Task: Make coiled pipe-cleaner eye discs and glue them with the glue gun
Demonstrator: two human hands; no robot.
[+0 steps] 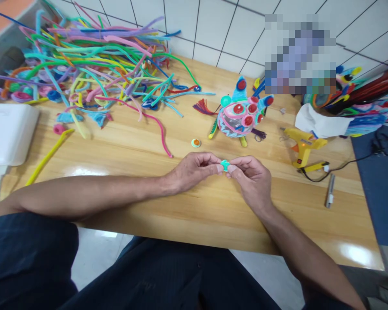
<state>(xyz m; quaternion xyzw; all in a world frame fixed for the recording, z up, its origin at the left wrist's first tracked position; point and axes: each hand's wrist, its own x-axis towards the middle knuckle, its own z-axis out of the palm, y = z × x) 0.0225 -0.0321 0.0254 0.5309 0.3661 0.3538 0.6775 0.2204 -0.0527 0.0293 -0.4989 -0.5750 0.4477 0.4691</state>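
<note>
Between my two hands is a small green coil (225, 165), apparently of rolled pipe cleaner. My left hand (194, 171) pinches its left edge with thumb and fingertips. My right hand (254, 178) grips its right edge the same way. Just beyond them stands a colourful pipe-cleaner creature (237, 116) with red round spots, blue horns, a tassel and a shiny body. A small orange-and-pale-green disc (196, 142) lies on the table (194, 211) beyond my left hand. Near it ends a long magenta pipe cleaner (158, 125).
A big heap of pipe cleaners (100, 56) covers the back left. At far left sits a white power bank (11, 133) with a cable, beside a yellow pipe cleaner (48, 157). To the right are a yellow glue gun (304, 146) with its cord and a grey utility knife (330, 191).
</note>
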